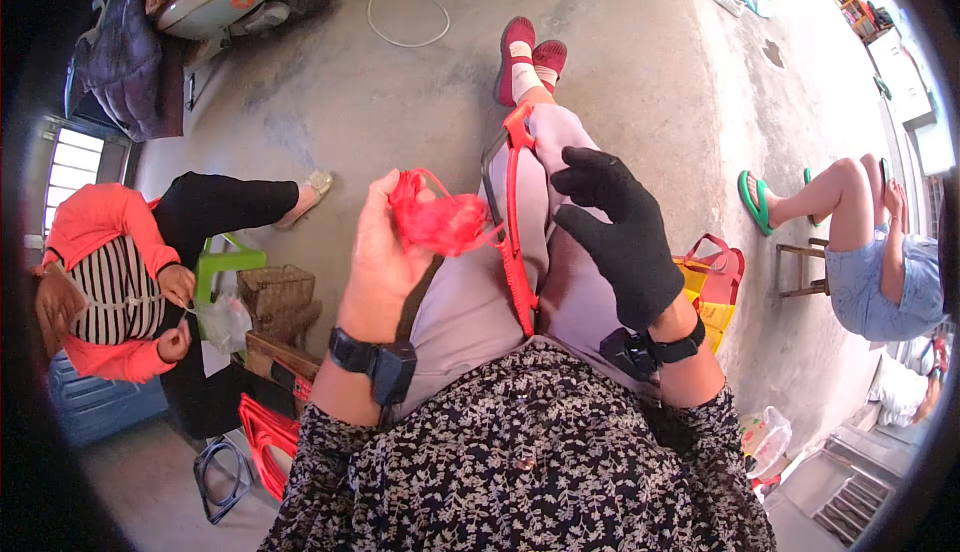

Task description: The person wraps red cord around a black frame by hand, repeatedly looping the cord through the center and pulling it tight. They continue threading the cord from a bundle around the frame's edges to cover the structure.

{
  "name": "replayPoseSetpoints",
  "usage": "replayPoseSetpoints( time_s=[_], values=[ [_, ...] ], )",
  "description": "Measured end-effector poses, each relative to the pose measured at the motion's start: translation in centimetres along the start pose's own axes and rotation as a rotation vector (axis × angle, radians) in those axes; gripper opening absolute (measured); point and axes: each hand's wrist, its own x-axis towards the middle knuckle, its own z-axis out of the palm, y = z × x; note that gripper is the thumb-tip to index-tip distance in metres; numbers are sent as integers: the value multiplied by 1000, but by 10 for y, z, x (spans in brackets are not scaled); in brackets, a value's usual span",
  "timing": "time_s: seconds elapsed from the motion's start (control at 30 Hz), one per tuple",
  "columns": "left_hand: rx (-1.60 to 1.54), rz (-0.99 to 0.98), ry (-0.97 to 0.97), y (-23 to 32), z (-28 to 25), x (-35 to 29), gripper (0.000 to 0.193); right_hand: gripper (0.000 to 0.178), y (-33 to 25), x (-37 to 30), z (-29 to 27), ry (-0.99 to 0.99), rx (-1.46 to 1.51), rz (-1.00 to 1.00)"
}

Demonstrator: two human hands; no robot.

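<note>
My bare left hand (385,247) is closed around a loose bundle of shiny red cord (440,220), held above my left thigh. A strand of it runs toward a long, narrow, looped frame (516,242) that lies lengthwise over my lap. Red wrapping covers much of that frame, while a bent part on its left side is black or dark grey. My right hand (625,227), in a black glove, hovers over my right thigh to the right of the frame. Its thumb and fingers are apart and curved, with nothing visible between them.
On the left, a seated person (110,282) handles a clear plastic bag (222,322) beside a green stool (225,262). Red looped frames (265,442) lie near my left elbow. A red and yellow bag (715,287) stands by my right leg. Another person (890,272) sits at right.
</note>
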Motion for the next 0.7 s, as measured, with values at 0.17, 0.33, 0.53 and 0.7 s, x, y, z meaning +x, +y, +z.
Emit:
replayPoseSetpoints(
  time_s=[0.17, 0.33, 0.53, 0.7],
  values=[
    [279, -86, -302, 30, 12, -71, 31, 63, -8, -14, -1, -23, 62, -120],
    [465, -53, -718, 37, 23, -128, 43, 79, -40, -12, 28, -305, -509, -529],
    [502, -89, -1381, 86, 36, -124, 28, 38, -45, -11, 38, -455, -271, -592],
    [686, 338, -540, 55, 25, -132, 11, 15, -47, -21, -4, -483, 312, -28]
  ],
)
